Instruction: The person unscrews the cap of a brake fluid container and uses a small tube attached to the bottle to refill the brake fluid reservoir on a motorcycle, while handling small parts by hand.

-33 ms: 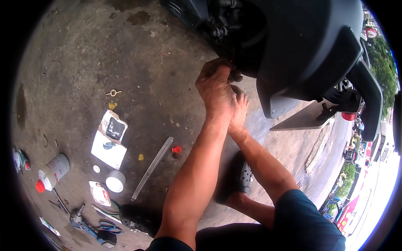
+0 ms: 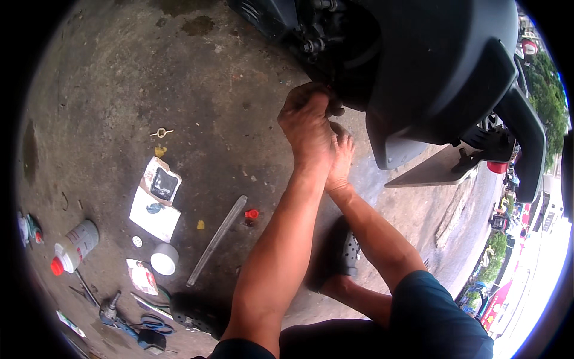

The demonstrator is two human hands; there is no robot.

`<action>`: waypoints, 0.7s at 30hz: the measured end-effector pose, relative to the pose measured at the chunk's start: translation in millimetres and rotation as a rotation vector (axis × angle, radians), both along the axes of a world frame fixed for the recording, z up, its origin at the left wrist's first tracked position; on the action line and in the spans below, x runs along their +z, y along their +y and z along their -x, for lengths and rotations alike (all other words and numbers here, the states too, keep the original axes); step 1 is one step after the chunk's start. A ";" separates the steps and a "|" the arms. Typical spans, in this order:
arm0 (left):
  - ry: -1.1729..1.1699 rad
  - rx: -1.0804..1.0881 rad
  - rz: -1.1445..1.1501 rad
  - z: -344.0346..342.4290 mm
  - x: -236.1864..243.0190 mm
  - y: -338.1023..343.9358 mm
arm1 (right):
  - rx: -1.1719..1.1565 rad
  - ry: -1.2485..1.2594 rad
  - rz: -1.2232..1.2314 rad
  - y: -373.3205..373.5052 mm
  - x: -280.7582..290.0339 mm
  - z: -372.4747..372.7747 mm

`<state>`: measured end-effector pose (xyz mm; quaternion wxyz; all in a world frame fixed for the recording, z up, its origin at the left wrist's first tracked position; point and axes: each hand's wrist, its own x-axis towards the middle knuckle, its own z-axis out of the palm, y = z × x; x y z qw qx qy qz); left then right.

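The dark grey underside and fender of a motor scooter (image 2: pixel 442 66) hang over the upper right. My left hand (image 2: pixel 306 122) is raised to its shadowed lower part. Its grimy fingers are curled closed, and whatever they grip is hidden. Close behind and to the right of it, my right hand (image 2: pixel 342 152) is partly covered by the left one. Its fingers are bent near the left hand's heel, with their hold out of sight. Dark mechanical parts (image 2: pixel 317 42) of the scooter show just above both hands.
On the stained concrete lie a clear tube (image 2: pixel 216 240), a red cap (image 2: pixel 252 213), a white tub (image 2: pixel 164 259), an opened carton (image 2: pixel 156 200), a bottle with a red cap (image 2: pixel 76 246), a power tool (image 2: pixel 125 323), scissors (image 2: pixel 156 323) and a small brass-coloured fitting (image 2: pixel 161 132). A flat plate (image 2: pixel 433 167) juts from the scooter.
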<state>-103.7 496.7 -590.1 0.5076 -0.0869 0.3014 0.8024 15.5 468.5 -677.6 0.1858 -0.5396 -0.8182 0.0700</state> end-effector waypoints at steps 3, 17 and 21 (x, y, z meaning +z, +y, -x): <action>0.097 0.000 0.030 0.3 2.1 5.2 | 0.006 0.009 -0.030 2.1 1.1 -0.1; 0.287 -0.131 0.094 2.6 4.4 5.9 | -0.043 0.007 0.001 0.5 5.5 1.4; 0.268 -0.144 0.055 10.5 -1.6 7.6 | 0.001 -0.012 -0.054 -0.1 8.6 6.4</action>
